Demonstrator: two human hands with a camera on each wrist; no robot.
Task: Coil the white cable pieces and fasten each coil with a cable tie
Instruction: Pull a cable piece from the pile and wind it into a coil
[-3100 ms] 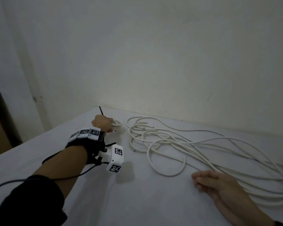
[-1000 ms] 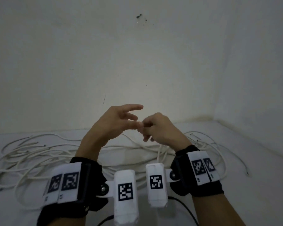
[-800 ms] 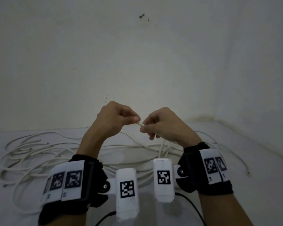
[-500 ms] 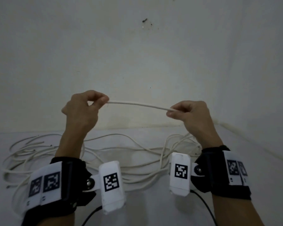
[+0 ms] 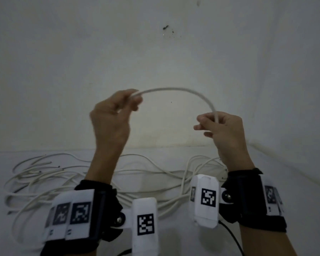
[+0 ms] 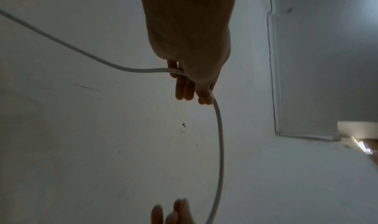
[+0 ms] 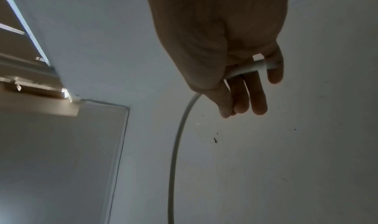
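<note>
1. Pale wall (image 5: 174,52) fills the upper frame.
2. Mid-frame, a white cable piece (image 5: 174,89) arches left to right, bowed upward.
3. Left hand (image 5: 111,115) pinches its left end; right hand (image 5: 218,126) grips the right.
4. Loose cables (image 5: 44,174) sprawl below on the white table (image 5: 303,182), partly hidden behind the wrists.

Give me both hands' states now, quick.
Left hand: pinching one end of the white cable.
Right hand: gripping the same cable further along.
</note>
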